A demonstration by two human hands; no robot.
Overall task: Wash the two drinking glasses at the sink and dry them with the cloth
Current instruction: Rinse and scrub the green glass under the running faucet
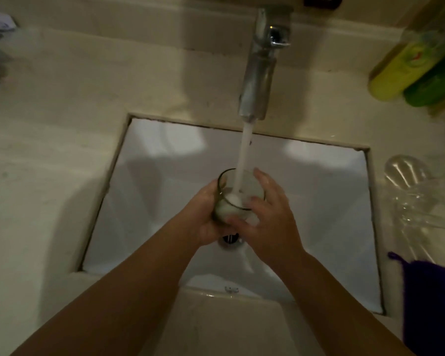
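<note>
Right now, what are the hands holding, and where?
Both hold one glass by its sides under the running tap: the left hand grips the left side, the right hand the right.

Head cam, single view, looks steeply down, close over sink (149, 160) and faucet (261, 73).

Tap (260, 73) overhangs basin (149, 176) centre; clear glassware (421, 196) crowds right counter.

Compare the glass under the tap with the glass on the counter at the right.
The held glass sits upright over the sink, gripped by left hand and right hand, water streaming in; the counter glass lies untouched, apparently tipped. Both are clear.
</note>
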